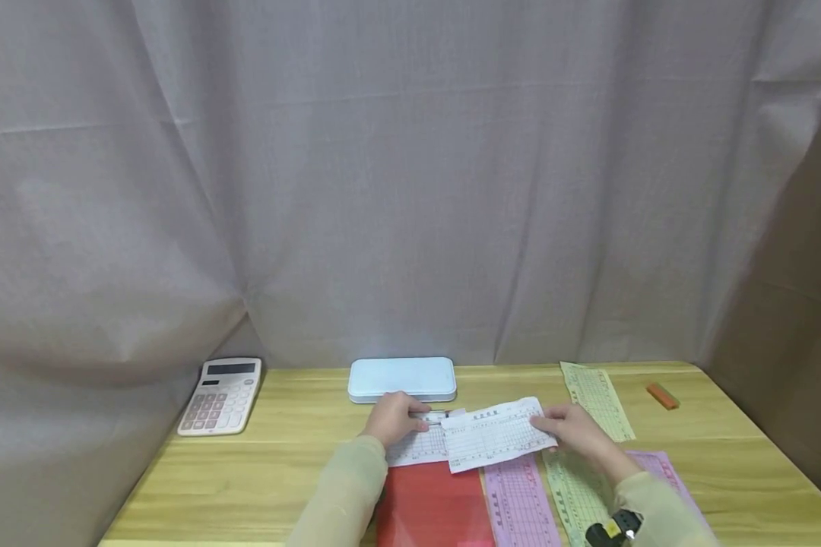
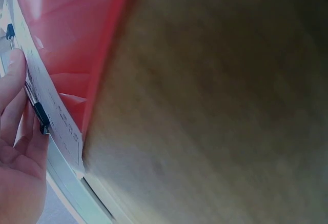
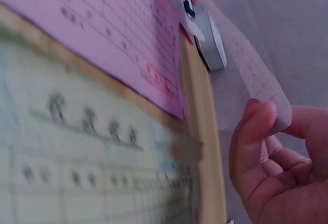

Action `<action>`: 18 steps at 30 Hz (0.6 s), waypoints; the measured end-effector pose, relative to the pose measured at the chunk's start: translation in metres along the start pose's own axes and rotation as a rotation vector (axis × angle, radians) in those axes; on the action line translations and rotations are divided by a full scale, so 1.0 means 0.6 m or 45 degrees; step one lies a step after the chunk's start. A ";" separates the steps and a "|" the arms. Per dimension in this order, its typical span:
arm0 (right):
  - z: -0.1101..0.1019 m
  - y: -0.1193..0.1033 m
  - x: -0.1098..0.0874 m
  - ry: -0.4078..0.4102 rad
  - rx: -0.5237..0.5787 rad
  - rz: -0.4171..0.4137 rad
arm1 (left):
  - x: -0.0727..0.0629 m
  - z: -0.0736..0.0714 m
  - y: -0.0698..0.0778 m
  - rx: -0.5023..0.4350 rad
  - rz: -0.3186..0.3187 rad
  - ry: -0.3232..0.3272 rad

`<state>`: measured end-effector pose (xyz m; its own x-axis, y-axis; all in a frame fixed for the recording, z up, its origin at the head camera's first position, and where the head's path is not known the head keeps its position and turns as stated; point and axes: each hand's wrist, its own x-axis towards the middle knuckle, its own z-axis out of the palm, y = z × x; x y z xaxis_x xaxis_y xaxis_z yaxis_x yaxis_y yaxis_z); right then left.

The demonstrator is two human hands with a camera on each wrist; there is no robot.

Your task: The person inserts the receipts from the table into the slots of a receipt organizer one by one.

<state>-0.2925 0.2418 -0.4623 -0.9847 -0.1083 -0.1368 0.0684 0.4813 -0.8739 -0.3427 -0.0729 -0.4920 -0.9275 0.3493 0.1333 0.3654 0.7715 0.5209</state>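
My left hand (image 1: 393, 419) grips the metal clip (image 2: 32, 97) with black ends at the top of a red folder (image 1: 434, 501), its thumb over the bar. Under this clip lies a white printed form (image 1: 410, 450), covering the folder's upper part. Another white form (image 1: 496, 437) is pinched at its right end between the thumb and fingers of my right hand (image 1: 578, 431). That sheet is held up at a slight tilt, and its left end overlaps the clipped form. The right wrist view shows it bending upward from the fingertips (image 3: 262, 117).
Purple forms (image 1: 522, 501) and green forms (image 1: 598, 399) lie right of the folder, partly beneath my right arm. A white case (image 1: 402, 378) stands behind the folder. At the far left is a calculator (image 1: 222, 399); an orange-and-green block (image 1: 662, 396) lies at the right.
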 end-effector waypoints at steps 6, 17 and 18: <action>0.028 0.001 -0.003 -0.038 0.054 0.057 | 0.002 0.003 -0.003 -0.003 -0.015 -0.005; 0.082 -0.021 -0.007 -0.004 0.158 0.135 | 0.003 0.006 -0.004 -0.011 0.002 0.021; 0.088 -0.024 -0.007 0.015 0.163 0.150 | 0.003 0.006 -0.004 -0.014 -0.001 0.022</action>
<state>-0.2808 0.1893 -0.4736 -0.9704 -0.0472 -0.2366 0.2023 0.3755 -0.9045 -0.3449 -0.0724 -0.4961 -0.9291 0.3394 0.1469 0.3636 0.7660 0.5301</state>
